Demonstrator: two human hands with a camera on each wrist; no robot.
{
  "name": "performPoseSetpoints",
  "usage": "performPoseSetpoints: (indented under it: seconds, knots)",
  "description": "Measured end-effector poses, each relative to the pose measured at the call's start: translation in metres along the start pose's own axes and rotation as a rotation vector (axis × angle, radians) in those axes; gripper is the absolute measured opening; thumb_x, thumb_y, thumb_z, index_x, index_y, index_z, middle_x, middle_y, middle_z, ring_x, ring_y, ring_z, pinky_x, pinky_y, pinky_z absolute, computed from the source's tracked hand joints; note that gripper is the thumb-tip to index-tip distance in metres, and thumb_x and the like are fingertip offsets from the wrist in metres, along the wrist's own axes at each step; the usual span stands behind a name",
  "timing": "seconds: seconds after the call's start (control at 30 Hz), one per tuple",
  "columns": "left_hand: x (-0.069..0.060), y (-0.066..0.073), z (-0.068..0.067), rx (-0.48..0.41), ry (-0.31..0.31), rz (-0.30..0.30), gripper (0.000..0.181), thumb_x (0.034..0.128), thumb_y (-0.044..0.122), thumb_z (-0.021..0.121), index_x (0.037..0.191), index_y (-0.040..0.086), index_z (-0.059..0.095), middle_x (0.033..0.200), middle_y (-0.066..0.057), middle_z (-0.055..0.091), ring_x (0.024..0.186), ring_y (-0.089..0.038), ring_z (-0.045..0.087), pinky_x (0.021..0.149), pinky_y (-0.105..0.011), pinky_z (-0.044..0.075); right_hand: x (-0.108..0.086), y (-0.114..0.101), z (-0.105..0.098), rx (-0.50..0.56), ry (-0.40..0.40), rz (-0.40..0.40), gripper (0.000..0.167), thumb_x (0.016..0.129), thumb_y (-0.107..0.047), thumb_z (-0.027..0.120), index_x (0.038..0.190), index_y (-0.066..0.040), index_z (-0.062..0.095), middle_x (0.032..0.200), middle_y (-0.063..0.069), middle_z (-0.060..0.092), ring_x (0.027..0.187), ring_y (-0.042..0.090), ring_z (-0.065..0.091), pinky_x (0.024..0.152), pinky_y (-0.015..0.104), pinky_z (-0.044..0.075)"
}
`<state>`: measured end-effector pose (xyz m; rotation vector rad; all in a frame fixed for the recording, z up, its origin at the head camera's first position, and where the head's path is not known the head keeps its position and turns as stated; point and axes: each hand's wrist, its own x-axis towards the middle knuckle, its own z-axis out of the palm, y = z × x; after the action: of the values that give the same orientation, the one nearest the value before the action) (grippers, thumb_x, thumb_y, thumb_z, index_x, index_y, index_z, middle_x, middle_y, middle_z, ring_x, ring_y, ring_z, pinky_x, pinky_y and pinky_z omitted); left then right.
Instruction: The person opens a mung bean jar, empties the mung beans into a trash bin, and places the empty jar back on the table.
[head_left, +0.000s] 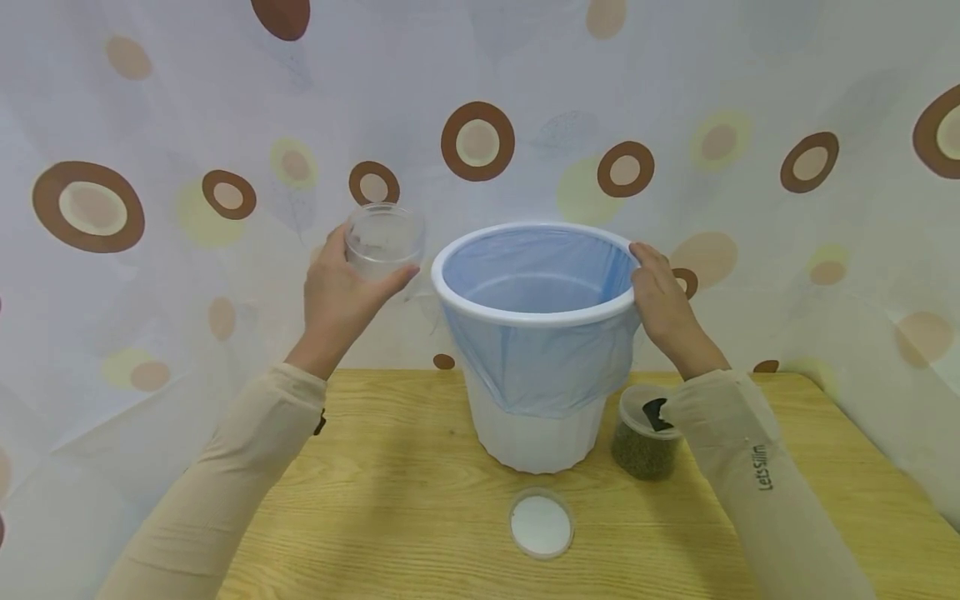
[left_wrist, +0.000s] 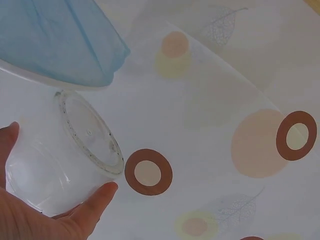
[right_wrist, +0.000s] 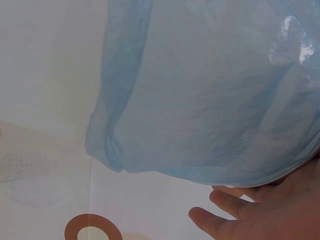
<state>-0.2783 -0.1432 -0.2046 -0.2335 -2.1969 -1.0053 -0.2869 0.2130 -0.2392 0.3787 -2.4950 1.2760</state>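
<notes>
My left hand (head_left: 337, 287) holds a clear plastic jar (head_left: 385, 236) between thumb and fingers, left of the trash can. Dark specks ring the jar's base (left_wrist: 90, 132) in the left wrist view. A white trash can (head_left: 534, 437), lined with a blue bag (head_left: 543, 362), stands upright on the table. At its right side my right hand (head_left: 663, 304) grips the rim, the bag folded over it. Some of its fingers (right_wrist: 212, 220) stretch out past the bag in the right wrist view; the thumb is hidden there.
Behind the trash can's right side stands a clear jar of dark green-brown bits (head_left: 645, 450), partly behind my right sleeve. A round white lid (head_left: 541, 524) lies on the wooden table (head_left: 390, 517) in front. A patterned sheet (head_left: 540, 75) hangs behind.
</notes>
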Motion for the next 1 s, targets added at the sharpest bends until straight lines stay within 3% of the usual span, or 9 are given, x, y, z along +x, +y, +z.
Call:
performPoseSetpoints:
  seconds: [0.23,0.57,1.0]
  knots:
    - [-0.016,-0.004,-0.004,0.003,-0.046,-0.032,0.084,0.0730,0.039,0.082,0.137,0.002,0.042,0.126,-0.017,0.055,0.109,-0.033,0.055,0.090,-0.049,0.044,-0.002,0.001,0.000,0.007,-0.001,0.006,0.058,0.099,-0.023,0.014,0.151,0.003,0.014,0.159,0.020,0.005,0.145,0.039,0.003,0.112,0.059,0.010]
    - [-0.039,-0.013,-0.007,-0.037,-0.131,-0.135,0.086,0.0735,0.045,0.080,0.134,0.003,0.037,0.123,-0.018,0.054,0.105,-0.034,0.055,0.085,-0.049,0.045,-0.001,0.001,0.000,0.013,0.004,0.001,0.058,0.100,-0.023,0.015,0.151,0.004,0.015,0.159,0.020,0.006,0.145,0.037,0.004,0.114,0.056,0.009]
    - [-0.068,-0.027,0.004,-0.092,-0.249,-0.195,0.087,0.0736,0.035,0.082,0.136,0.002,0.032,0.127,-0.018,0.047,0.111,-0.033,0.050,0.089,-0.048,0.045,-0.001,-0.002,0.000,-0.012,-0.003,0.020,0.058,0.100,-0.023,0.015,0.151,0.003,0.014,0.159,0.019,0.006,0.145,0.038,0.004,0.114,0.057,0.010]
